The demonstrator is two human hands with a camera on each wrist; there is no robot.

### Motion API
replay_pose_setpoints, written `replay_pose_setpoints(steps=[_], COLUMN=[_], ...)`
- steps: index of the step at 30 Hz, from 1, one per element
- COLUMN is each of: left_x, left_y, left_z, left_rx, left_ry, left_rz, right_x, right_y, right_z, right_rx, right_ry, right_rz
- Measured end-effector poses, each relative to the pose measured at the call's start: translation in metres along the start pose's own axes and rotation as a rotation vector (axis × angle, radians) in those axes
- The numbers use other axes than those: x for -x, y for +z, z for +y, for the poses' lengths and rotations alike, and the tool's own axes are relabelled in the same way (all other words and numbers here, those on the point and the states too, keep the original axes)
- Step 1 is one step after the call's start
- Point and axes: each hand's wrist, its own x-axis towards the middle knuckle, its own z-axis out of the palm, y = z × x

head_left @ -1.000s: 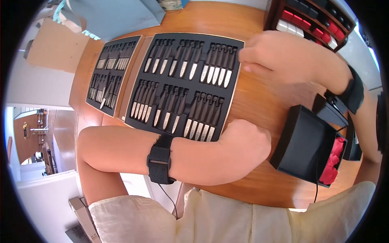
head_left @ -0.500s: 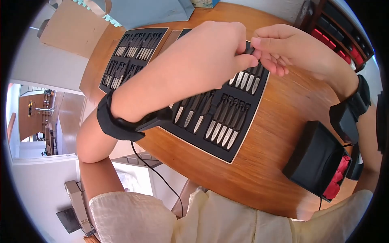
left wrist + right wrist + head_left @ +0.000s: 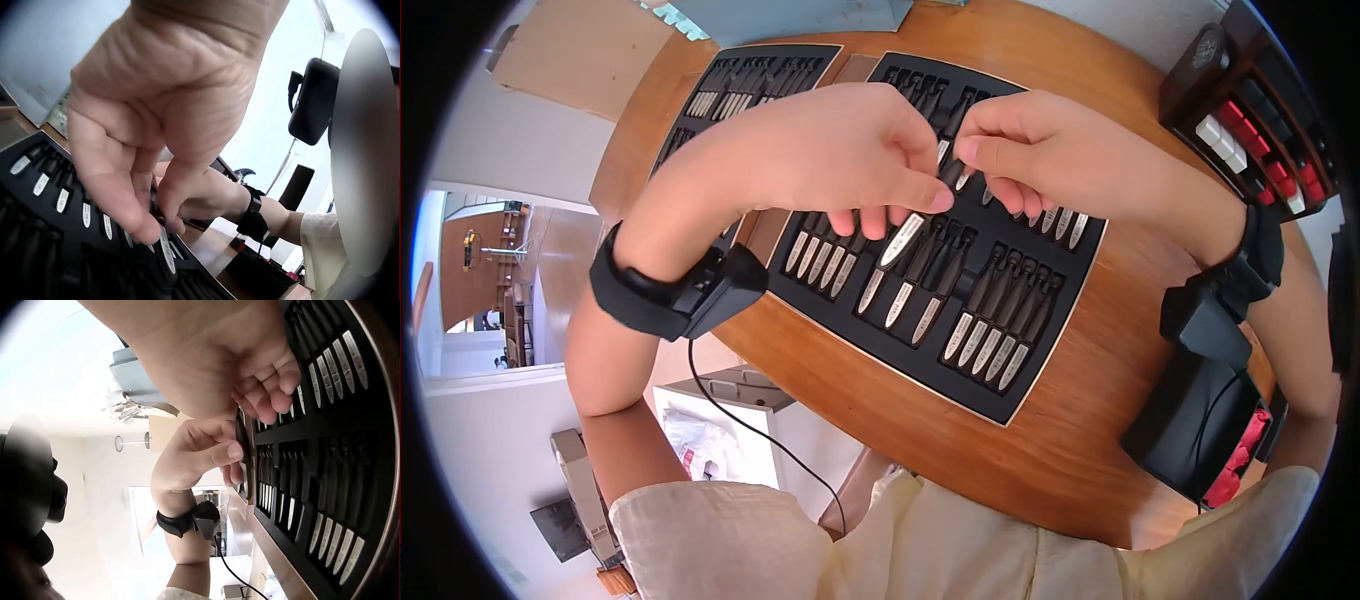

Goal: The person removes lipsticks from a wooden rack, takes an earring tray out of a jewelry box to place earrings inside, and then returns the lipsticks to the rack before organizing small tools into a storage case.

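Pinched in my left hand [image 3: 830, 145] is a dark stick with a silver-white tip [image 3: 902, 241], tip pointing down over the case. The left wrist view shows this tip [image 3: 167, 251] below my thumb and finger. My right hand [image 3: 1065, 150] is close beside, thumb and index together at the stick's other end; in the right wrist view the dark shaft [image 3: 241, 432] runs between both hands. Below lies the open case, its black tray [image 3: 990, 399] holding rows of similar sticks [image 3: 897, 304]. The left fingers hide part of the tray.
A second tray [image 3: 825, 53] of sticks lies to the left on the wooden table [image 3: 880, 410]. A black box [image 3: 1185, 420] with red contents is at the right. Behind it stands a dark rack [image 3: 1200, 80] with red and white blocks. A cable [image 3: 750, 425] hangs from the left wrist.
My left hand rose from the case's front edge to meet the right hand. Both hands have since shifted left over the case, and the stick's silver-white tip now shows below the left fingers.
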Motion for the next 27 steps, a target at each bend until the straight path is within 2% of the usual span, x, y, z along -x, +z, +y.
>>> replay_pose_setpoints(steps=[2,3,5,6,8,9,11,14,21,24,26,27], left_x=[0.002,0.003,0.004,0.004,0.001,0.0,0.001,-0.003,-0.006,-0.002,-0.005,-0.007], left_y=[-0.001,-0.001,0.003,0.005,0.011,0.014,0.02,0.03,0.036,0.04,0.048,0.051], left_z=[-0.006,-0.008,-0.008,-0.007,-0.014,-0.015,-0.01,-0.007,0.002,0.009,0.003,-0.002], left_rx=[-0.006,-0.023,-0.043,-0.074,-0.106,-0.139,-0.137,-0.22,-0.258,-0.306,-0.531,-0.532], left_ry=[-0.025,-0.051,-0.098,-0.14,-0.109,-0.078,-0.093,-0.095,-0.032,-0.06,0.063,0.061], left_rz=[-0.018,-0.033,-0.062,-0.089,-0.09,-0.092,-0.097,-0.162,-0.153,-0.112,0.048,0.048], right_x=[0.0,-0.001,0.001,0.001,0.002,0.004,0.01,0.013,0.022,0.024,0.024,0.023], right_y=[0.013,0.014,0.013,0.015,0.021,0.023,0.027,0.031,0.026,0.028,0.029,0.03], right_z=[0.002,0.005,0.015,0.019,0.029,0.025,0.02,0.024,0.025,0.029,0.03,0.03], right_rx=[0.022,0.024,0.431,0.432,0.662,0.662,0.852,0.933,0.93,0.994,1.023,1.022], right_ry=[0.059,0.061,-0.282,-0.282,-0.529,-0.53,-0.504,-0.522,-0.585,-0.651,-0.653,-0.656], right_rz=[0.2,0.191,0.197,0.195,0.211,0.212,0.136,0.135,0.132,0.127,0.108,0.108])
